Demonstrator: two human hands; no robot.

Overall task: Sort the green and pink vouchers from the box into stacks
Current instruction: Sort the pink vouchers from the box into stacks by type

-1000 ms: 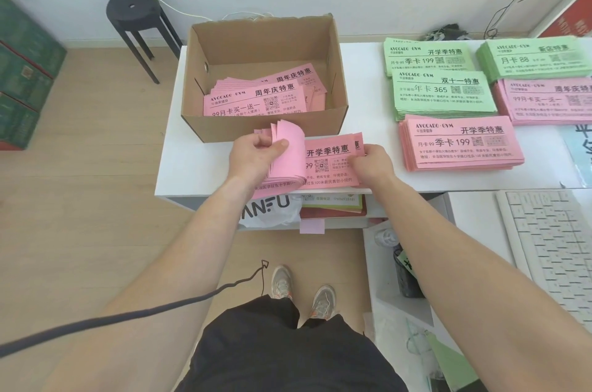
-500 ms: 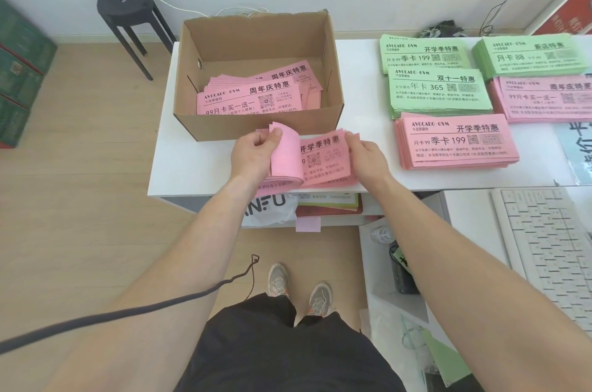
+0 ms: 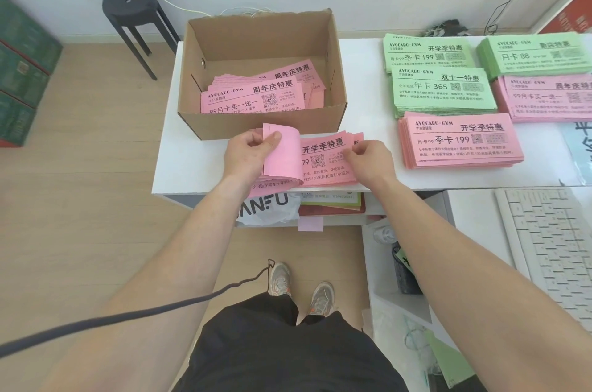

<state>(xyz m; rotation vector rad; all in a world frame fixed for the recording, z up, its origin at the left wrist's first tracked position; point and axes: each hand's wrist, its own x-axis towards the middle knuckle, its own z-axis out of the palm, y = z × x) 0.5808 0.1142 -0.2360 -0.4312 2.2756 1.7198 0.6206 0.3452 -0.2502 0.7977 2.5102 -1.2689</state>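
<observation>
Fingers: my left fingers (image 3: 272, 137) curl round the bent-up left ends of the pink bundle (image 3: 323, 164). My left hand (image 3: 250, 154) grips them.
Right hand: my right hand (image 3: 368, 159) pinches the bundle's right end with curled fingers.
Where it lies: on the white table (image 3: 365, 87), just in front of the box (image 3: 262, 127). Its long side runs left to right between my hands.
Where it goes, I think: the pink stack (image 3: 461, 148) on my right, so my right hand is nearer.
Words: bundle and pink stack both say 开学季特惠. The stack adds AVOCADO·GYM and 季卡 199.
Box vouchers (image 3: 253, 96): 周年庆特惠, 99月卡买一送一.
Green stacks (image 3: 442, 90): 年卡 365, 月卡 88.
</observation>
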